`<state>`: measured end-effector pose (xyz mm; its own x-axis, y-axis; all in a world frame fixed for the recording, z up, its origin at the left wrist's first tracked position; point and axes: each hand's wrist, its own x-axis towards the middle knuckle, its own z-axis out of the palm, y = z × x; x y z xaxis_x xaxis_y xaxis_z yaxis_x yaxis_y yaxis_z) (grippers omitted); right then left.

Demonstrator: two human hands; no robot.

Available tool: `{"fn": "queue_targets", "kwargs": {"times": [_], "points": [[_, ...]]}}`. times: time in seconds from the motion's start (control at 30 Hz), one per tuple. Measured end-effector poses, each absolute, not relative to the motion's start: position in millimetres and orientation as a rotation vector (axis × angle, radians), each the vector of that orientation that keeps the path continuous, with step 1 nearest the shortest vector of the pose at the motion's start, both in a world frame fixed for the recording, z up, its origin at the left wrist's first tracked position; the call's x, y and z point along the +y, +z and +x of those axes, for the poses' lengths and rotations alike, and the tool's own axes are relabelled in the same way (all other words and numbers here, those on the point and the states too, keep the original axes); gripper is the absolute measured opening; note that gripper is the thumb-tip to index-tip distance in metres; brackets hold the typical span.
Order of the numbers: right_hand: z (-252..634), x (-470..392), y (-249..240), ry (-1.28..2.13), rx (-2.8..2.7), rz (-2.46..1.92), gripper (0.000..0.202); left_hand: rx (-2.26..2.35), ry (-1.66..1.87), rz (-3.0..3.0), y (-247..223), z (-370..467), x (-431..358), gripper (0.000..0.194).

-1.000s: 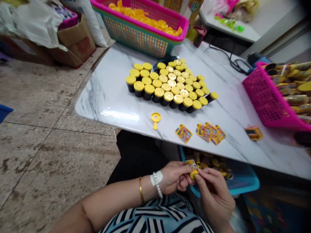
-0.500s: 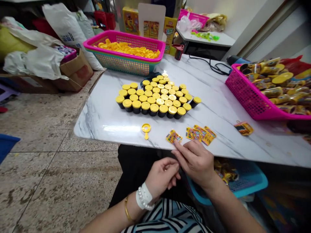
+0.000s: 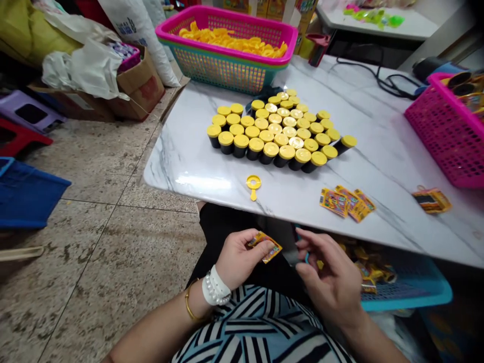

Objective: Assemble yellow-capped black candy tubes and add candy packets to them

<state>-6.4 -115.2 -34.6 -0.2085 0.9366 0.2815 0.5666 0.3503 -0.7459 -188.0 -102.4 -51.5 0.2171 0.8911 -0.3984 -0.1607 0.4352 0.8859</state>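
Observation:
My left hand (image 3: 242, 258) pinches a small, flat yellow printed label (image 3: 269, 248) between thumb and fingers, below the table's front edge. To its right is my right hand (image 3: 333, 272), thumb and fingers apart, with nothing visible held; it is over the rim of a blue basket. Several similar labels (image 3: 347, 202) lie fanned on the table above the right hand. A yellow plastic ring with a tab (image 3: 253, 187) lies near the table edge. Behind it, many black tubs with yellow lids (image 3: 270, 149) stand grouped; one at the right end leans.
A pink basket (image 3: 227, 19) of yellow plastic pieces stands at the back of the marble-patterned table (image 3: 189, 121). At right are another pink basket (image 3: 434, 128) and a printed bundle (image 3: 431, 200). The blue basket (image 3: 419, 292) beneath the table holds yellow wrapped pieces.
The label that lay apart under my right fingertips has left the table and is in my left hand. My hands have moved apart, and the view has shifted left and down.

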Motion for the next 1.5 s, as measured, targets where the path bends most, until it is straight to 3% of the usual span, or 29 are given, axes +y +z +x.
{"fn": "queue_targets", "kwargs": {"times": [0.1, 0.17, 0.27, 0.43, 0.6, 0.87, 1.13, 1.3, 1.5], "points": [[-14, -112, -40, 1.021, -1.797, -1.408, 0.015, 1.113, 0.87, 0.888, -52, -189, -104, 0.029], [-21, -113, -47, 1.088, -1.717, -1.434, 0.022, 1.146, 0.999, 0.807, -53, -189, -105, 0.031], [-26, -118, -57, 0.908, -1.562, -1.51, 0.025, 1.221, 1.167, 0.72, -53, -191, -111, 0.032], [-26, -125, -63, 0.67, -1.607, -1.489, 0.029, 1.238, 1.098, 0.867, -48, -194, -123, 0.037], [-30, -123, -58, 0.57, -1.739, -1.349, 0.025, 1.292, 1.178, 0.839, -43, -190, -123, 0.024], [-36, -124, -62, 0.703, -1.781, -1.194, 0.022, 1.156, 1.078, 0.549, -57, -190, -114, 0.026], [-35, -119, -74, 0.896, -1.719, -1.283, 0.009, 1.197, 1.069, 0.72, -60, -195, -114, 0.018], [-42, -110, -69, 0.8, -1.686, -1.382, 0.029, 1.344, 1.253, 0.901, -56, -199, -119, 0.012], [-47, -111, -62, 0.706, -1.697, -1.292, 0.028, 1.401, 1.417, 1.177, -40, -204, -127, 0.01]]}}
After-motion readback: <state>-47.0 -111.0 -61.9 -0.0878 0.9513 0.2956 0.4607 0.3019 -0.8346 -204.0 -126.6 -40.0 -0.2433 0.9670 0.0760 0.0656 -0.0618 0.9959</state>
